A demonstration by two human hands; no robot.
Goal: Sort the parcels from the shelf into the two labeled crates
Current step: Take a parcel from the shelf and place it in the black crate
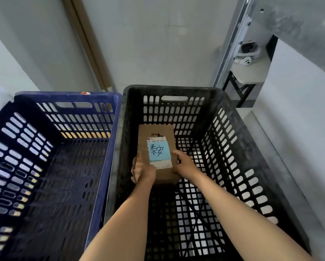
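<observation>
Parcel (158, 153) held inside black crate (238, 147)
Left hand (141, 171) and right hand (185, 163) clasp its sides — blue crate (109, 147) alongside.

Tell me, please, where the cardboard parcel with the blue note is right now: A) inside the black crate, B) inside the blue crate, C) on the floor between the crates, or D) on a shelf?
A: both hands, left hand and right hand, hold the cardboard parcel within the black crate; the blue crate beside it shows no parcel.
</observation>
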